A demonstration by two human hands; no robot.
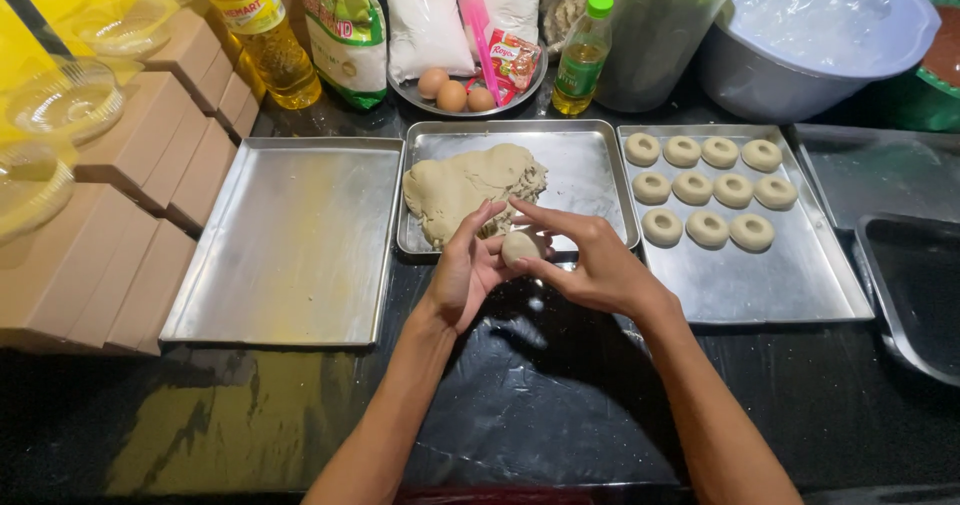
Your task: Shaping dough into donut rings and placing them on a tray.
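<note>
A small ball of pale dough point(520, 247) sits between my two hands, just in front of the middle tray. My left hand point(462, 270) cups it from the left with the palm turned up. My right hand point(590, 260) closes over it from the right, fingers pressing its top. Behind my hands a large lump of the same dough point(470, 187) lies in the middle metal tray point(590, 165). The right tray point(760, 285) holds several ring-shaped dough pieces point(708, 187) in rows.
A bare metal tray point(290, 245) lies at the left beside brown cardboard boxes point(130, 225) and glass bowls point(60, 100). At the back stand oil bottles point(262, 35), flour bags point(428, 20), a plate with eggs point(452, 93), a plastic jar point(660, 35) and a covered basin point(810, 45). Dark trays point(910, 285) lie far right.
</note>
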